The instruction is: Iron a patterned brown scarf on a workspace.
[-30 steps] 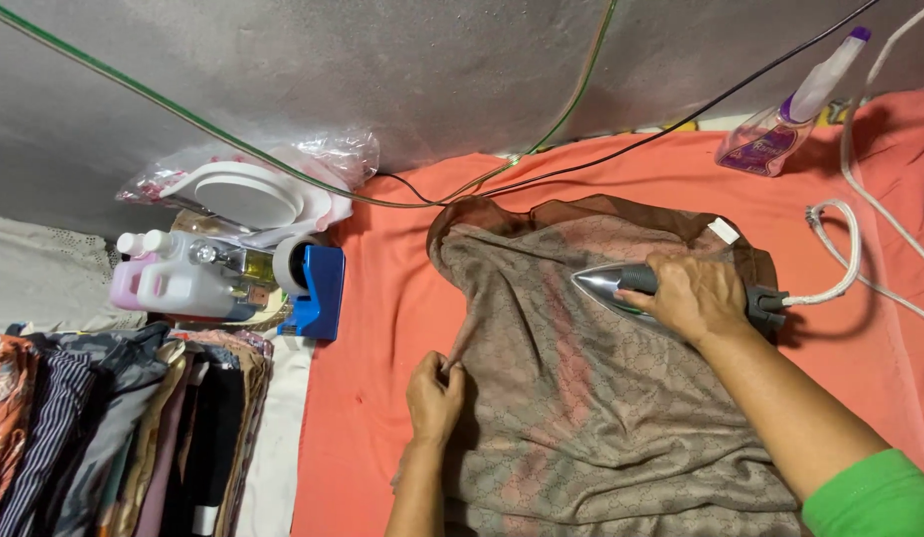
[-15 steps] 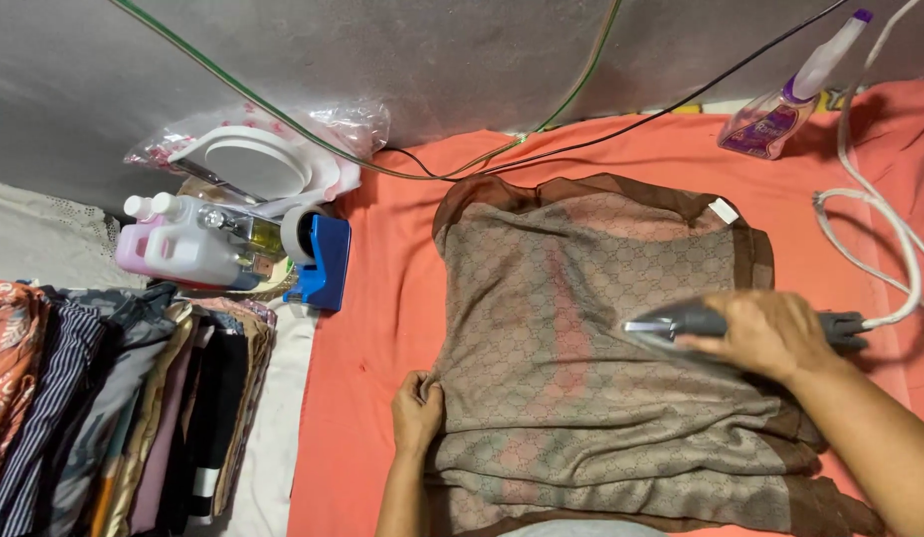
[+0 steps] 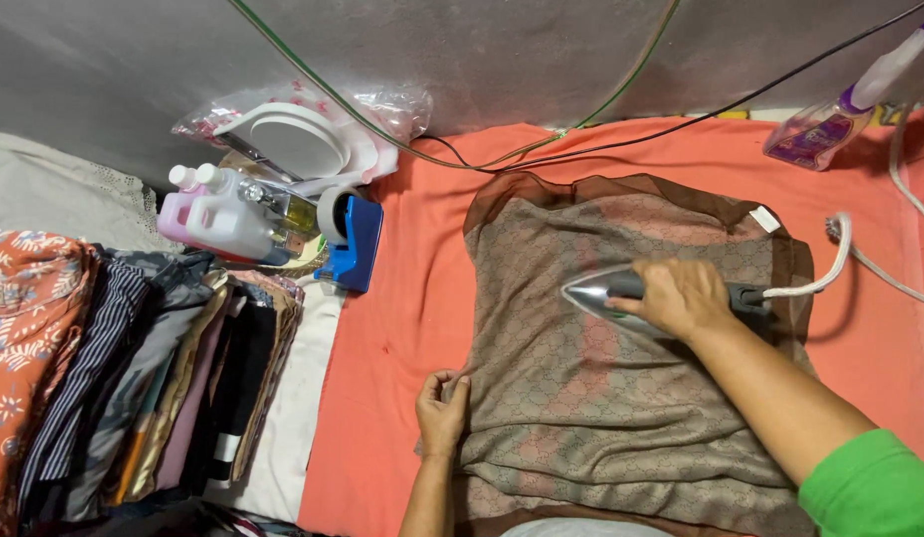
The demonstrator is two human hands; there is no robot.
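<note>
A brown patterned cloth (image 3: 591, 398) lies spread on an orange-covered surface (image 3: 412, 298). My right hand (image 3: 681, 296) grips the handle of a silver iron (image 3: 606, 295) that rests on the cloth's upper middle, nose pointing left. A white cord (image 3: 830, 261) runs from the iron's back to the right. My left hand (image 3: 442, 410) pinches the cloth's left edge near the bottom, holding it flat.
A stack of folded clothes (image 3: 134, 378) lies at the left. Behind it are white and pink plastic bottles (image 3: 218, 214), a blue tape dispenser (image 3: 355, 237) and a bagged white object (image 3: 303, 139). A spray bottle (image 3: 850, 99) lies at the top right. Cables cross the grey wall.
The iron and my right hand have slid left across the cloth compared with half a second ago. My left hand stays on the cloth's left edge.
</note>
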